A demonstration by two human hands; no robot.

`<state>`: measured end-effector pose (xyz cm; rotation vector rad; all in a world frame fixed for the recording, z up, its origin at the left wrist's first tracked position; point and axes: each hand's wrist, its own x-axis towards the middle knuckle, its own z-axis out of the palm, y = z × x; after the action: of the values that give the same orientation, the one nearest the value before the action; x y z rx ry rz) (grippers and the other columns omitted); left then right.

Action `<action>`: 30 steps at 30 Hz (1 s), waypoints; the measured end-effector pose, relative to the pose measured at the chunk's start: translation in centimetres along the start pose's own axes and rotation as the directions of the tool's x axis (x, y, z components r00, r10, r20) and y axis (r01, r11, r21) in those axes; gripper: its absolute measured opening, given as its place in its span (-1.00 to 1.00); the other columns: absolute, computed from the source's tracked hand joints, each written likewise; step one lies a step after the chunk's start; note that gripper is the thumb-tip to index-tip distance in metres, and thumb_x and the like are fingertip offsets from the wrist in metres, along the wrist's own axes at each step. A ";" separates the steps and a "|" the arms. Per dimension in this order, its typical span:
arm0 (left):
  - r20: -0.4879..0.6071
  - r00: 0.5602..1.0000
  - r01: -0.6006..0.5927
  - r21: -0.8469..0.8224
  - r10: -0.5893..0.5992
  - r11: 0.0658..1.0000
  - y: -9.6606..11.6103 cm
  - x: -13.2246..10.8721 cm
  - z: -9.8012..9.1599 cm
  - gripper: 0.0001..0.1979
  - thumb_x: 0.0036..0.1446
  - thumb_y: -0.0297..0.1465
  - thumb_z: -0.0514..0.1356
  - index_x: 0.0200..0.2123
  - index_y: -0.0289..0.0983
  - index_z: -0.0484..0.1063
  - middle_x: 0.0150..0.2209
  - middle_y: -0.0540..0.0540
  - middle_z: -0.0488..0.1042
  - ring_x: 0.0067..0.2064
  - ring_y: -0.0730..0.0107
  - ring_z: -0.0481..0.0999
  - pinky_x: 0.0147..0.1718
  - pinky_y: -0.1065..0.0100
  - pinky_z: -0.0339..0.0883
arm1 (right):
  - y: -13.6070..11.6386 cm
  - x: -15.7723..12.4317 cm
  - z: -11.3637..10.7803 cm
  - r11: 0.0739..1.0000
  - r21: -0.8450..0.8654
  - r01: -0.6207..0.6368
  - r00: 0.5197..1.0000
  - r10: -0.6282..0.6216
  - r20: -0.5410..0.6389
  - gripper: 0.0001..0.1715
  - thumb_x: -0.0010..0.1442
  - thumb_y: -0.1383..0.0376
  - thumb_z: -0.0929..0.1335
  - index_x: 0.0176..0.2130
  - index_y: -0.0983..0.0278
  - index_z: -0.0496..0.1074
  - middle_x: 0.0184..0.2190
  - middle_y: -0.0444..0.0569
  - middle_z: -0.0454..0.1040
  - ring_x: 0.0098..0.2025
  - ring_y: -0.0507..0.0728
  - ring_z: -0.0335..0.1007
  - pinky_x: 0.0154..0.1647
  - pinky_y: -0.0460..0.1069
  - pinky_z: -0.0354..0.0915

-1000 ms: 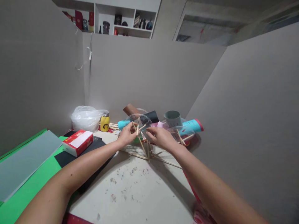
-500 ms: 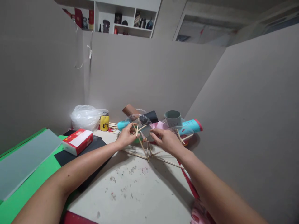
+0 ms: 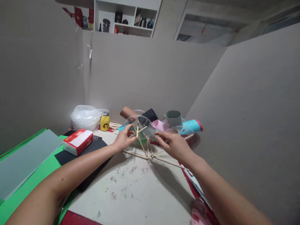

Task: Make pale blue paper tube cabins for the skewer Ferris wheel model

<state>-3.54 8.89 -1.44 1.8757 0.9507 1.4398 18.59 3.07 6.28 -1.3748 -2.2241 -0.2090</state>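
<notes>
Toward eleven o'clock we see a dark vase [image 3: 106,25] on a white shelf [image 3: 105,9]. At nine we have a white plastic bag [image 3: 84,118] beside a yellow can [image 3: 105,122]; toward eight, a red packet [image 3: 77,141] and green sheet [image 3: 48,167]; at five, pink cloth [image 3: 199,212].

Dim greyish light, soft shadows on white tabletop [image 3: 126,204], sheen on plastic bag [image 3: 84,119], stretched edges

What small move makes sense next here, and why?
Probably bring the right hand in to steady the crossed sticks: the left hand appears to pinch them from one side, above the table, while the right hand's fingertips are apart from them, and whether those grip anything is unclear.
</notes>
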 end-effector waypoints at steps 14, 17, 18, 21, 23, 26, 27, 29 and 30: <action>0.021 0.998 -0.064 0.171 0.061 0.983 0.2 -1.4 -0.7 -0.45 0.02 -0.42 0.25 0.11 -0.24 0.25 -0.20 -0.12 0.53 -0.17 0.24 0.53 -0.13 0.22 0.39 | -0.8 -0.9 -0.4 0.998 0.019 0.052 0.999 -0.053 0.010 -0.66 0.26 0.17 0.24 -0.17 0.18 0.56 -0.39 -0.01 0.61 -0.41 0.16 0.52 -0.39 -0.02 0.33; 0.023 0.998 -0.068 0.212 0.064 0.975 0.4 -1.6 -0.8 -0.47 0.03 -0.43 0.24 0.10 -0.23 0.26 -0.20 -0.11 0.53 -0.17 0.23 0.53 -0.12 0.21 0.38 | -0.9 -1.0 -0.3 0.998 0.027 0.053 0.998 -0.054 0.026 -0.64 0.26 0.16 0.23 -0.17 0.18 0.56 -0.41 -0.01 0.61 -0.43 0.15 0.51 -0.41 -0.02 0.32; 0.018 0.998 -0.066 0.224 0.063 0.972 0.4 -1.6 -0.8 -0.48 0.03 -0.43 0.24 0.10 -0.22 0.26 -0.21 -0.10 0.54 -0.17 0.23 0.54 -0.12 0.21 0.38 | -0.9 -1.1 -0.3 0.998 0.026 0.053 0.998 -0.053 0.029 -0.64 0.27 0.16 0.22 -0.17 0.18 0.56 -0.41 -0.01 0.61 -0.43 0.15 0.50 -0.42 -0.02 0.32; 0.008 0.998 -0.063 0.248 0.063 0.967 0.4 -1.8 -1.1 -0.50 0.04 -0.44 0.22 0.09 -0.22 0.27 -0.22 -0.10 0.53 -0.19 0.25 0.54 -0.13 0.22 0.38 | -0.7 -1.3 -0.5 0.999 0.011 0.043 0.999 -0.044 0.021 -0.65 0.26 0.16 0.22 -0.19 0.18 0.56 -0.41 -0.02 0.61 -0.45 0.14 0.50 -0.45 -0.02 0.30; 0.006 0.998 -0.060 0.266 0.061 0.962 0.4 -2.1 -1.4 -0.51 0.06 -0.43 0.20 0.10 -0.24 0.26 -0.23 -0.11 0.53 -0.20 0.26 0.53 -0.14 0.22 0.38 | -0.7 -1.5 -0.7 0.999 0.006 0.045 0.999 -0.045 0.011 -0.66 0.26 0.17 0.23 -0.19 0.19 0.56 -0.38 -0.02 0.62 -0.47 0.14 0.49 -0.47 -0.02 0.28; -0.010 0.999 -0.036 0.307 0.041 0.951 0.8 -2.8 -2.2 -0.51 0.08 -0.43 0.18 0.11 -0.24 0.24 -0.22 -0.12 0.53 -0.20 0.26 0.53 -0.14 0.23 0.38 | -1.4 -1.8 -1.6 0.997 0.021 0.072 0.997 -0.071 -0.014 -0.69 0.26 0.18 0.24 -0.20 0.18 0.55 -0.39 -0.04 0.62 -0.50 0.12 0.49 -0.48 -0.03 0.28; -0.019 0.999 -0.021 0.320 0.028 0.947 1.1 -3.1 -2.5 -0.51 0.08 -0.43 0.18 0.11 -0.24 0.24 -0.21 -0.12 0.54 -0.20 0.27 0.53 -0.14 0.23 0.38 | -1.9 -2.2 -2.0 0.996 0.030 0.089 0.996 -0.088 -0.032 -0.69 0.26 0.19 0.24 -0.21 0.18 0.55 -0.41 -0.05 0.62 -0.51 0.11 0.49 -0.48 -0.03 0.29; -0.045 0.999 0.016 0.338 -0.001 0.941 1.6 -3.8 -3.2 -0.50 0.07 -0.43 0.17 0.11 -0.24 0.24 -0.20 -0.13 0.53 -0.21 0.28 0.53 -0.15 0.25 0.39 | -3.2 -3.6 -3.2 0.989 0.057 0.140 0.986 -0.133 -0.102 -0.69 0.27 0.18 0.24 -0.20 0.18 0.54 -0.40 -0.03 0.62 -0.48 0.13 0.50 -0.45 -0.01 0.32; -0.060 0.998 0.034 0.341 -0.015 0.939 1.9 -4.1 -3.6 -0.50 0.07 -0.43 0.17 0.11 -0.24 0.24 -0.19 -0.13 0.53 -0.21 0.28 0.53 -0.15 0.25 0.39 | -3.9 -4.8 -3.9 0.983 0.073 0.165 0.977 -0.153 -0.149 -0.69 0.28 0.18 0.23 -0.17 0.17 0.53 -0.35 -0.01 0.62 -0.43 0.15 0.53 -0.41 0.00 0.35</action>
<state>-7.36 4.53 -1.29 2.0656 1.3181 1.3868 18.25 -4.01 7.72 -1.1018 -2.1972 -0.2578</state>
